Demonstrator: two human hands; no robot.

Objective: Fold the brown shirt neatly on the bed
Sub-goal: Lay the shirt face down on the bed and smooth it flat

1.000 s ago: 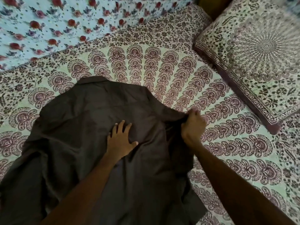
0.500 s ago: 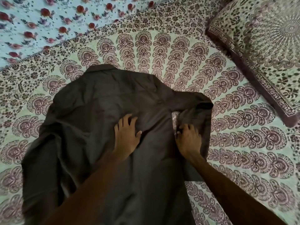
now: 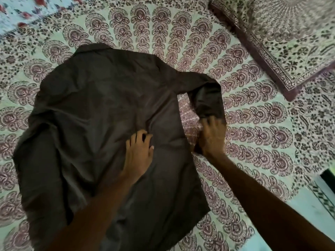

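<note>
The brown shirt [image 3: 101, 127] is spread back-up on the bed [image 3: 253, 142]. Its right sleeve [image 3: 208, 100] has been swung further outward since half a second ago, baring patterned sheet beside the body. The left hand [image 3: 138, 156] is pressed flat, fingers slightly curled; the right hand [image 3: 212, 136], fingers spread, is laid on the sleeve's end.

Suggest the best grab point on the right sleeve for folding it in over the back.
Pinch the sleeve at its cuff end, beside the right hand, coming from the outer right side. The sleeve already doubles back toward the person, leaving a gap of bedsheet between it and the shirt body, so the cuff edge is probably free to lift. The left hand pins the back flat.
</note>
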